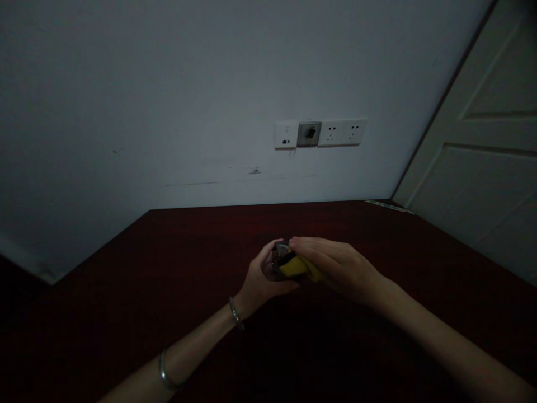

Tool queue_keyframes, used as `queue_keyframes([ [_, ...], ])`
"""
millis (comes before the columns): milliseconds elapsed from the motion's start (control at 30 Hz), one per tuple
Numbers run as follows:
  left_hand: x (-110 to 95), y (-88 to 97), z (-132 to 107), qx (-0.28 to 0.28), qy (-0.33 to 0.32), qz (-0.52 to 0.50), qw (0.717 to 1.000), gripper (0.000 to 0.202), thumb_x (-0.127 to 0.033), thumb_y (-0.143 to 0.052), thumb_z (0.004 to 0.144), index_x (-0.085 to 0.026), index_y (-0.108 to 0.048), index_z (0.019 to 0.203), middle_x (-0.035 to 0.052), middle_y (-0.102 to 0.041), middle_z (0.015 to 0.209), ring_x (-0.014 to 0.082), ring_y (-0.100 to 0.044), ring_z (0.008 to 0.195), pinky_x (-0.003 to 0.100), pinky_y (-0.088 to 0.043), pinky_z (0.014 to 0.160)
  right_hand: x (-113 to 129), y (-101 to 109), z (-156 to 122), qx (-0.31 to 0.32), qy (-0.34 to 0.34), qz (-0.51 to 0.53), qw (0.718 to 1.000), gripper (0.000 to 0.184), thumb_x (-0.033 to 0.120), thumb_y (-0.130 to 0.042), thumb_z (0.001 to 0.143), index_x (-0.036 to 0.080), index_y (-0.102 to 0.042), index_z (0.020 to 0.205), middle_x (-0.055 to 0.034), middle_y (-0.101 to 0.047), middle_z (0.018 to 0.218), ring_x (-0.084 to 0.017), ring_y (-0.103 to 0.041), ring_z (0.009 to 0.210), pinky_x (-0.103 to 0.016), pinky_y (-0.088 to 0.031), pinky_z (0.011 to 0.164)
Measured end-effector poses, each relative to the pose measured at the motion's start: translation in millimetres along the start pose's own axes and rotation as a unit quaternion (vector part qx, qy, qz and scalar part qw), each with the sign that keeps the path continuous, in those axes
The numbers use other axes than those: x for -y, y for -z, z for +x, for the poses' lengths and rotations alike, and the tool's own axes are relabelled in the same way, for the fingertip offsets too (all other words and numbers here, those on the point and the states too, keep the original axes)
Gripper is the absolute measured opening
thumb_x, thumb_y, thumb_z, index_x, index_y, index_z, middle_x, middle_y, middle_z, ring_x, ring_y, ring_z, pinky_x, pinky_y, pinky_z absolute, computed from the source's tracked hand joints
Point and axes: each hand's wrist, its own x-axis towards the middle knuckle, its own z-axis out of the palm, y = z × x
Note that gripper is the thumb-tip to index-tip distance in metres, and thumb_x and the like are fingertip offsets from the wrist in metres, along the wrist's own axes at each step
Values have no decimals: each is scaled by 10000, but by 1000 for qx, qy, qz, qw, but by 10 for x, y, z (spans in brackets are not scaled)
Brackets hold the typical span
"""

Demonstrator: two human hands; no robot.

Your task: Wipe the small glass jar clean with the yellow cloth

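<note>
My left hand [262, 280] is curled around a small dark, shiny object [280, 257] held just above a dark red-brown table [168, 268]; I cannot make out what the object is. My right hand [335, 266] lies over it from the right, fingers together, pressing a yellow cloth [296, 267] against the object. Two bracelets circle my left wrist and forearm. The room is dim, and most of the object is hidden between my hands.
A pale wall rises behind the table, carrying a row of sockets and a switch plate [321, 134]. A white panelled door [486, 145] stands at the right. A thin light strip [388, 206] lies at the table's far right corner.
</note>
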Motion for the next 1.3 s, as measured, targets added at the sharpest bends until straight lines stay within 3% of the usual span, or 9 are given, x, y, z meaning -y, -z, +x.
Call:
queue_keyframes([
  [133, 10, -3, 46, -26, 14, -20, 999, 783, -186, -857, 502, -181, -507, 1202, 122, -603, 1244, 290, -577, 1147, 416, -465, 987, 62, -33, -12, -14, 26, 27, 999, 366, 124, -434, 927, 85, -478, 1288, -163, -660, 1159, -219, -566, 1180, -368, -508, 976],
  [367, 21, -7, 103, -63, 56, -66, 994, 654, -228, -820, 595, -155, -524, 1173, 110, -658, 1124, 248, -636, 1037, 364, -506, 912, 201, -37, 39, -12, 62, 37, 997, 300, 58, -429, 914, -11, -547, 1181, -203, -651, 1163, -258, -536, 1209, -397, -513, 971],
  [700, -13, -16, -4, -30, 19, -56, 998, 789, -150, -845, 524, -181, -487, 1227, 119, -590, 1258, 288, -559, 1166, 426, -466, 980, -24, -44, -56, -5, -27, -2, 1000, 328, 137, -409, 931, 120, -518, 1240, -122, -676, 1134, -183, -612, 1113, -332, -524, 950],
  [900, -40, -33, 45, -52, 27, -59, 997, 677, -192, -839, 559, -172, -539, 1165, 110, -629, 1196, 267, -603, 1099, 375, -492, 942, 74, -50, -35, -25, 30, 27, 999, 393, 108, -411, 929, 86, -447, 1320, -165, -643, 1194, -228, -510, 1239, -390, -500, 989],
  [1067, -39, -39, 79, -49, 50, -95, 993, 593, -254, -814, 618, -169, -540, 1137, 101, -647, 1145, 242, -630, 1041, 338, -508, 898, 164, -12, 23, -16, 85, 4, 996, 339, 58, -371, 921, -12, -525, 1214, -213, -643, 1176, -261, -477, 1261, -395, -504, 983],
  [1300, -42, -17, 19, -12, -7, -29, 999, 762, -213, -846, 539, -184, -499, 1218, 120, -600, 1245, 289, -578, 1135, 402, -486, 951, 35, -7, -17, -10, 7, 22, 1000, 355, 131, -402, 947, 115, -483, 1293, -137, -658, 1181, -205, -554, 1193, -376, -512, 972],
])
